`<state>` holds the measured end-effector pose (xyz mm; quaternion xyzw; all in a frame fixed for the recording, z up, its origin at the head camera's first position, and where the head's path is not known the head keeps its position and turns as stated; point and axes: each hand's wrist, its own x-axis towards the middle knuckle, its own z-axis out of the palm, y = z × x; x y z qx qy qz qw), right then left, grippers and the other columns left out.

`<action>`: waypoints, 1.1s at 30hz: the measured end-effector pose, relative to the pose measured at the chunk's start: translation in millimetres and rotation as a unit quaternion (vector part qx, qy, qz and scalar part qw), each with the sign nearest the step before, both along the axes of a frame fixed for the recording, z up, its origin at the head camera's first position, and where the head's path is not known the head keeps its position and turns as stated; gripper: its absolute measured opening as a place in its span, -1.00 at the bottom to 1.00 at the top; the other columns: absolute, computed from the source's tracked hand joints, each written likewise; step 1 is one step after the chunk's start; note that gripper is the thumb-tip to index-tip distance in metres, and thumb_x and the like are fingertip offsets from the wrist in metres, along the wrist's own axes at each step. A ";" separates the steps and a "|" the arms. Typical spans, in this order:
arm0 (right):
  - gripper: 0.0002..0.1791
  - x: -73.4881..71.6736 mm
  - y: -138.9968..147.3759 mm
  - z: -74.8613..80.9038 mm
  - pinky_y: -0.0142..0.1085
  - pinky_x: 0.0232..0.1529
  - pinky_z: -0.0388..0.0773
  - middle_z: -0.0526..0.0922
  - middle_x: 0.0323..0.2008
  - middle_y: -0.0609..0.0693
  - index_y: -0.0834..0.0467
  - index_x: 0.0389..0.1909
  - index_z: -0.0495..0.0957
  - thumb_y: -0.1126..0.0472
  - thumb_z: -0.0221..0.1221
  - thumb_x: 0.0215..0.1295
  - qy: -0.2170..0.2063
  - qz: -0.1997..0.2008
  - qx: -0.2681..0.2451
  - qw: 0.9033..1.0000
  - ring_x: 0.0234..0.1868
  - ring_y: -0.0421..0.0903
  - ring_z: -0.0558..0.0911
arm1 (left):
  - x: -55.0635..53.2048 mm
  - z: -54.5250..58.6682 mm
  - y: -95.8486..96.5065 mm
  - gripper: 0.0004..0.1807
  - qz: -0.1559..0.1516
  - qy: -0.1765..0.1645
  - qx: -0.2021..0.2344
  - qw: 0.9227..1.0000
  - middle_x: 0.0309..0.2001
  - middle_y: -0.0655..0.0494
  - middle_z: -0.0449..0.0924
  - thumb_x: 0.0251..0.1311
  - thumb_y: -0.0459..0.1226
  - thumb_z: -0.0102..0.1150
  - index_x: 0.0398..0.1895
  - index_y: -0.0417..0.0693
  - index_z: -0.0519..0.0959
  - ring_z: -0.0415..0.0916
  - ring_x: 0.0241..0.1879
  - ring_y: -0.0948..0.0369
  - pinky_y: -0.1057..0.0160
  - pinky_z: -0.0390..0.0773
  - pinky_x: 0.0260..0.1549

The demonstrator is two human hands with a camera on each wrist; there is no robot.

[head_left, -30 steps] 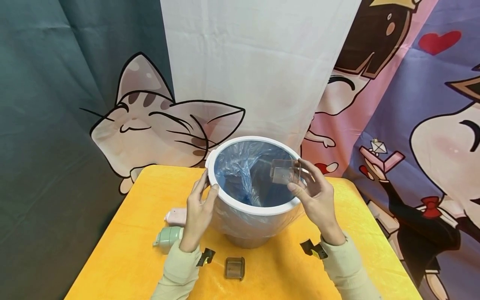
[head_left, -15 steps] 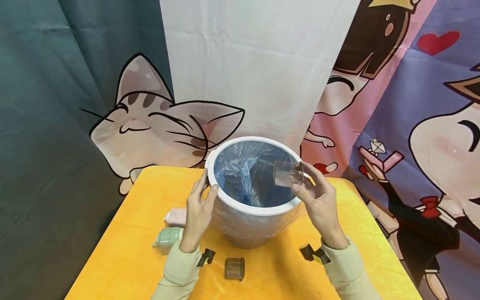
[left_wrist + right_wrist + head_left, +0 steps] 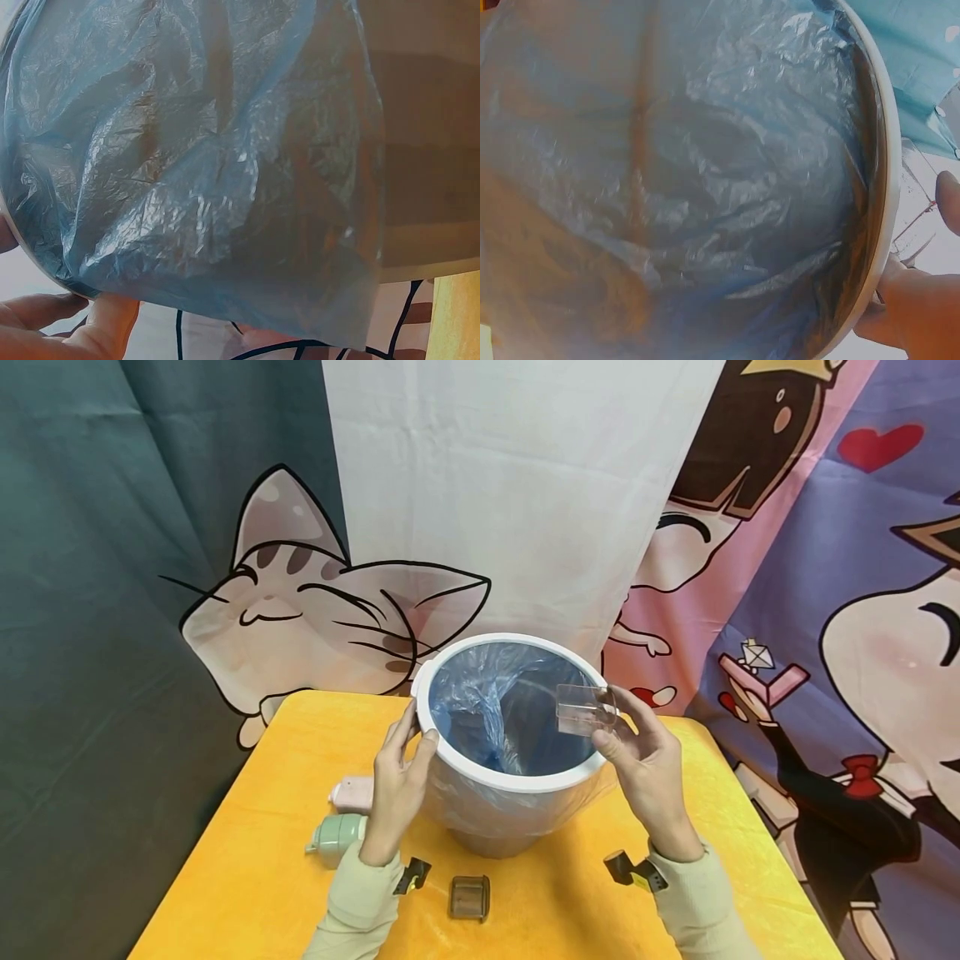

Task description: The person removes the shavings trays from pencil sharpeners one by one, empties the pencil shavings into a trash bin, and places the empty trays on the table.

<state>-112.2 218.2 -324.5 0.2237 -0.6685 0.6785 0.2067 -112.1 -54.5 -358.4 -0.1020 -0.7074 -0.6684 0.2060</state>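
A trash can with a white rim (image 3: 517, 783) stands on the table, lined with a thin blue plastic bag (image 3: 491, 710). My left hand (image 3: 397, 781) grips the rim on its left side, thumb on the near side; in the left wrist view its fingers (image 3: 105, 322) show at the bag-covered edge. At the right of the opening, my right hand (image 3: 651, 768) pinches a small clear plastic box (image 3: 579, 712) between thumb and fingers. The box overlaps the opening in the head view. In the right wrist view the right hand (image 3: 922, 311) appears beside the rim.
A brown see-through box (image 3: 469, 897) lies in front of the trash can. Left of my left wrist lie a green bottle (image 3: 337, 837) and a pale pink container (image 3: 352, 794). The yellow cloth-covered table (image 3: 247, 860) backs onto printed curtains (image 3: 525, 510).
My right hand has shifted slightly right with the clear box, which now sits nearer the right rim and at a slightly different angle. My left hand stays on the rim.
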 end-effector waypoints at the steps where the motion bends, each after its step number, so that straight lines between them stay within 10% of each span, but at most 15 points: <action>1: -0.40 -0.1 1.2 -0.5 -0.33 0.04 0.44 0.33 0.12 0.34 0.39 0.22 0.26 0.58 0.11 0.09 0.004 -0.002 0.002 1.000 0.07 0.13 0.45 | 0.1 0.1 0.0 -0.42 0.000 0.000 0.000 1.000 0.17 -0.21 0.33 0.25 -0.34 0.02 0.32 -0.32 0.15 0.30 0.19 0.05 0.23 0.35 0.10; 20: -0.43 7.4 26.7 -5.5 -0.15 0.15 0.30 0.25 0.12 0.45 0.60 0.21 0.07 0.72 -0.09 0.11 0.039 0.099 -0.151 0.983 0.12 0.21 0.42 | -0.6 0.0 0.2 -0.42 -0.002 0.002 0.001 1.000 0.17 -0.22 0.33 0.25 -0.35 0.01 0.32 -0.33 0.15 0.29 0.19 0.05 0.19 0.32 0.13; 33: -0.42 16.2 41.1 -5.2 -0.13 0.14 0.29 0.22 0.16 0.39 0.55 0.23 0.07 0.71 -0.11 0.13 0.012 0.081 -0.158 0.984 0.13 0.20 0.41 | 0.7 0.9 -0.4 -0.42 -0.001 -0.001 -0.004 1.000 0.16 -0.20 0.33 0.25 -0.34 0.01 0.32 -0.33 0.15 0.30 0.18 0.06 0.25 0.34 0.11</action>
